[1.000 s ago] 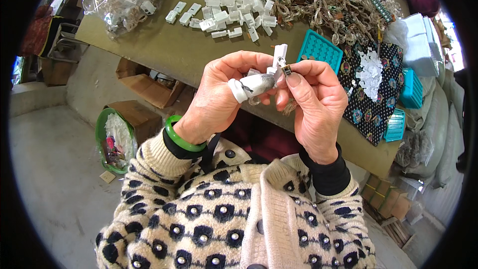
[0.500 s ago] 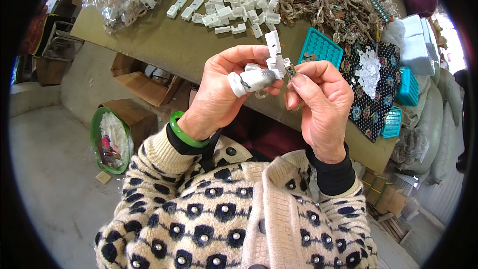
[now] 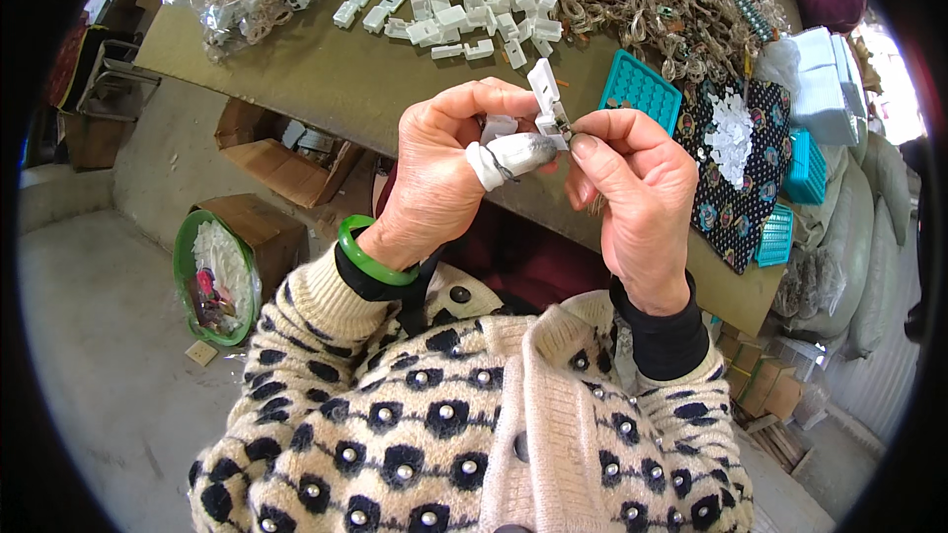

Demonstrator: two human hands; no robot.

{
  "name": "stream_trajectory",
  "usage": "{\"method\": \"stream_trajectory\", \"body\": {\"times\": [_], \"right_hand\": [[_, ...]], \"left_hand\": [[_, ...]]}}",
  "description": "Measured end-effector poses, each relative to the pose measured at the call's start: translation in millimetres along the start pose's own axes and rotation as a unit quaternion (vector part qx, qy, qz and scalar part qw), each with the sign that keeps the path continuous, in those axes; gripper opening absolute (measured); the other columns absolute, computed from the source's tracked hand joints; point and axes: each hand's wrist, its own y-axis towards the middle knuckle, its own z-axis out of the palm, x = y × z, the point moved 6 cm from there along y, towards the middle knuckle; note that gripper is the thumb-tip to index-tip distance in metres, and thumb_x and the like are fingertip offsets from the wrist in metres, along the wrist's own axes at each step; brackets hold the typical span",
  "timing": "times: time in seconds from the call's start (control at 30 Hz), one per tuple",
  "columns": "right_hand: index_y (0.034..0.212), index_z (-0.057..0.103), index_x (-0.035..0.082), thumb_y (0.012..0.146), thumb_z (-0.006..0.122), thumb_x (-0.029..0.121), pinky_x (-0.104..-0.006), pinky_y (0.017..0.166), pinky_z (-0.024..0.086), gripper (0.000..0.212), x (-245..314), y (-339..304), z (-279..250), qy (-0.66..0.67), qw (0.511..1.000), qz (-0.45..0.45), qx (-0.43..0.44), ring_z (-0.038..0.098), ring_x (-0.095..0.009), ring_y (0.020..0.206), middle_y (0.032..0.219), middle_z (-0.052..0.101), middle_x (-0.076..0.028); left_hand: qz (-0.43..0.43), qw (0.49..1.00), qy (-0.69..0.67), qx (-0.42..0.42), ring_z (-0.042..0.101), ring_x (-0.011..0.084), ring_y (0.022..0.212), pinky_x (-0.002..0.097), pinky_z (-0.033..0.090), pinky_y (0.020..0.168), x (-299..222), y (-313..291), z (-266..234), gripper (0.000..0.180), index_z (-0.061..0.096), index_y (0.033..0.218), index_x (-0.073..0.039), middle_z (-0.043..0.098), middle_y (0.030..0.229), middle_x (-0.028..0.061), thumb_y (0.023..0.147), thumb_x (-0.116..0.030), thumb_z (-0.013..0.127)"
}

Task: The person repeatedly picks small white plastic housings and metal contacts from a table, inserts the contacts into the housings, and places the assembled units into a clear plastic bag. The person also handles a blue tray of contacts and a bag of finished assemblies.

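Casing, white plastic, is held up over the near edge of the bench by the left hand; grip pinched on it between thumb and fingers, long end tilted upward. Thumb is wrapped in a white cover, grey-smudged at the tip. Second white piece is tucked behind that thumb. Small dark part is pinched by the right hand, thumb against index finger, right at the casing's lower end; mostly hidden, so whether it is seated cannot be told. Loose casings are piled beyond the hands, next to heaped coiled wires. Teal tray is placed near the right hand, beside a patterned cloth on which white flakes are heaped.
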Motion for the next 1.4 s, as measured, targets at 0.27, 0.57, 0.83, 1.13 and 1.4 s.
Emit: {"method": "stream_trajectory", "body": {"times": [0.27,0.57,0.83,1.13,1.4], "right_hand": [[0.094,0.062,0.0,0.078,0.061,-0.014,-0.028,0.061,0.052,0.021,18.7,-8.7,11.8,-0.279,0.913,-0.292,-0.056,0.063,-0.02,0.07,0.087,0.061,-0.012],[0.099,0.061,-0.001,0.076,0.061,-0.02,-0.0311,0.064,0.051,0.03,9.9,-19.5,19.7,-0.343,0.829,-0.434,-0.079,0.062,-0.025,0.076,0.092,0.062,-0.016],[0.097,0.059,0.0,0.083,0.062,-0.013,-0.0292,0.068,0.049,0.019,2.1,-11.3,2.7,-0.324,0.841,-0.423,-0.095,0.059,-0.025,0.078,0.091,0.06,-0.014],[0.1,0.055,0.002,0.094,0.061,0.001,-0.021,0.06,0.043,0.009,-33.0,-3.9,-12.0,0.029,0.993,-0.1,-0.059,0.051,-0.008,0.064,0.083,0.056,-0.002],[0.102,0.055,0.0,0.091,0.061,0.0,-0.0251,0.058,0.048,0.013,-50.2,-12.5,-11.4,0.286,0.95,0.121,-0.037,0.057,-0.011,0.061,0.083,0.062,-0.007]], "left_hand": [[-0.006,0.998,0.036,-0.049,0.067,0.0133,0.082,0.0261,0.056,0.074,-0.3,-4.2,-1.3,0.027,0.065,0.106,0.002,0.067,0.094,0.0066,0.081,0.005,0.074],[-0.028,0.989,0.115,-0.089,0.061,0.0069,0.075,0.0217,0.052,0.069,-1.3,-0.2,5.3,0.023,0.065,0.103,0.003,0.068,0.089,0.0039,0.082,0.001,0.074],[-0.091,0.991,-0.007,-0.097,0.062,0.0108,0.071,0.0244,0.052,0.063,10.9,0.6,8.4,0.024,0.062,0.105,0.002,0.067,0.087,0.0062,0.082,0.0,0.071],[-0.234,0.955,-0.171,-0.058,0.062,0.0196,0.078,0.0312,0.051,0.068,27.9,-6.7,4.6,0.022,0.062,0.107,-0.005,0.066,0.094,0.007,0.09,-0.019,0.064],[-0.07,0.994,0.055,-0.06,0.064,0.0159,0.071,0.0265,0.054,0.066,8.1,-3.6,18.1,0.033,0.056,0.119,0.002,0.069,0.099,0.019,0.09,-0.012,0.064]]}}
